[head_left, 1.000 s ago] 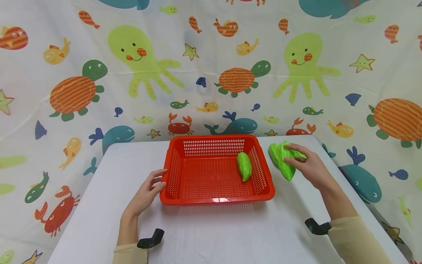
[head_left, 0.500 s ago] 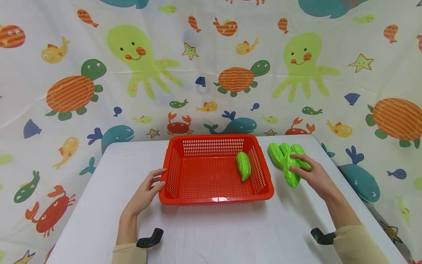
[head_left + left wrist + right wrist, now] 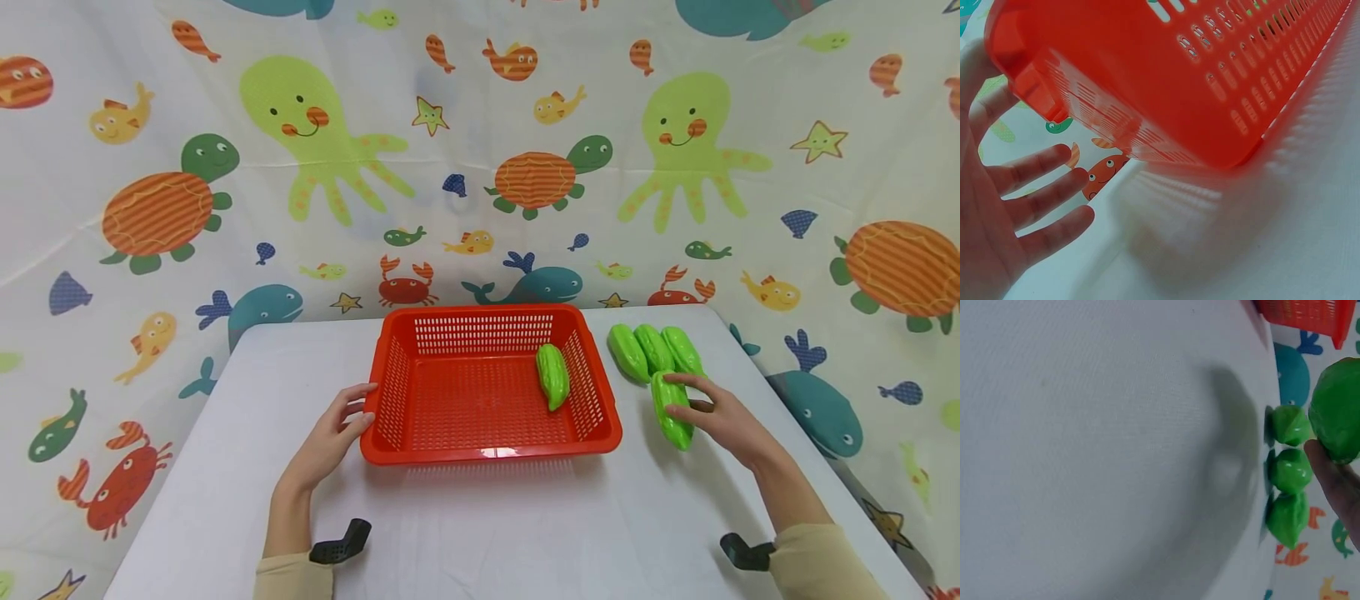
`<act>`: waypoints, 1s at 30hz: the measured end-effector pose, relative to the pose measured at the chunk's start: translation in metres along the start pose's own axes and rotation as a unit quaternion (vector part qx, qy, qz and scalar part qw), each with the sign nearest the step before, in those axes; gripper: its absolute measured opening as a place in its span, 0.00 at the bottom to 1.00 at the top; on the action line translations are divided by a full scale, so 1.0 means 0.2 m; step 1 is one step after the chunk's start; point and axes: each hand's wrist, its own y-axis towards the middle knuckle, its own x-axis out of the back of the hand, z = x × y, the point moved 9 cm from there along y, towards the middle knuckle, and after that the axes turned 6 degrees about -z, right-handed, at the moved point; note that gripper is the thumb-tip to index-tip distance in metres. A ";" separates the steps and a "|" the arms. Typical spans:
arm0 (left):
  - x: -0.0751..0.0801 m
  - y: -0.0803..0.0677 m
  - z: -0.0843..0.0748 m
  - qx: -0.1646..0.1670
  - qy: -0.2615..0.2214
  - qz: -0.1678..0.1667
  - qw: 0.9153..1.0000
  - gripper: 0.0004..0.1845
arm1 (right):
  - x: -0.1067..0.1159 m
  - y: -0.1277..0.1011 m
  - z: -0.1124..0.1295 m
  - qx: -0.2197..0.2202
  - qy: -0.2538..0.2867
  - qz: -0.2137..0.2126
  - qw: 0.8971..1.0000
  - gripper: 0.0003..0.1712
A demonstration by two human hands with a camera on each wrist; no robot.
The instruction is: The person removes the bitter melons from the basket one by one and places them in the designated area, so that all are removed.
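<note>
My right hand (image 3: 723,417) pinches a green, ribbed bitter melon (image 3: 672,412) between thumb and fingers, its pointed end toward me. In the right wrist view this bitter melon (image 3: 1338,412) is up off the table, with a shadow on the cloth. Just behind it lie three similar bitter melons (image 3: 655,350) side by side. Another bitter melon (image 3: 552,377) rests inside the red plastic basket (image 3: 487,456), near its right wall. At the basket's left rim, my left hand (image 3: 333,433) touches the edge; its lower fingers (image 3: 1047,190) are extended and free in the left wrist view.
A white-covered table (image 3: 480,533) bears everything. Behind it hangs a cloth (image 3: 465,208) printed with sea animals. The basket's perforated walls stand between my two hands. Each wrist wears a small black camera (image 3: 341,543).
My right hand has lifted the bitter melon from over the others and drawn it toward me and slightly right, uncovering the three behind. My left hand has stayed at the basket's rim.
</note>
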 end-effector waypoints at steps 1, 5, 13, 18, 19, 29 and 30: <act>0.00 0.00 0.00 0.000 0.000 0.000 1.000 0.29 | 0.00 0.00 -0.01 0.004 -0.001 0.006 1.000 0.41; 0.00 0.00 0.00 -0.001 -0.002 0.000 1.000 0.28 | -0.02 0.01 -0.05 0.009 -0.009 0.025 1.000 0.40; 0.00 0.00 0.00 -0.001 0.000 -0.001 1.000 0.28 | -0.05 0.03 -0.08 0.017 -0.027 0.034 0.999 0.38; 0.00 -0.01 0.00 0.001 0.000 -0.001 1.000 0.28 | -0.07 0.04 -0.11 0.016 -0.031 0.038 0.999 0.38; 0.00 -0.01 0.01 0.001 0.000 -0.001 1.000 0.28 | -0.07 0.04 -0.11 0.017 -0.034 0.039 0.999 0.38; 0.00 0.00 0.00 -0.001 0.001 -0.003 1.000 0.28 | -0.10 0.06 -0.11 0.017 -0.046 0.039 0.998 0.38; 0.01 0.00 0.00 -0.001 0.001 -0.004 1.000 0.28 | -0.10 0.07 -0.11 0.015 -0.046 0.038 0.998 0.38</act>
